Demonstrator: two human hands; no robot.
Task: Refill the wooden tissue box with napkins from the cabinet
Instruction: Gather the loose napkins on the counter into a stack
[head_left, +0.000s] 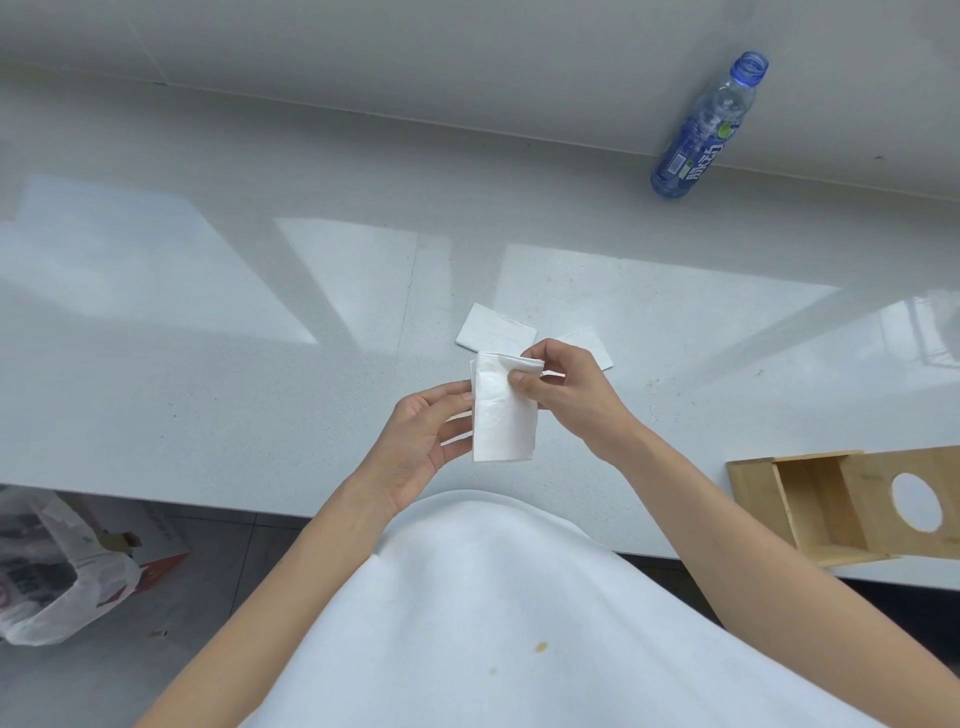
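A folded napkin (503, 415) (light, limp, easily torn) was pinched at its top corner by the right hand (566, 395), cradled by the half-open left hand (421, 441); edges were judged the best hold.

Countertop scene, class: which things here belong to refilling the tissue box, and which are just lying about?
Part of the job:
- folded napkin, held by left hand and right hand
- two napkins on the counter
- open wooden tissue box

Lying about:
- uncapped blue bottle
- plastic bag on the floor
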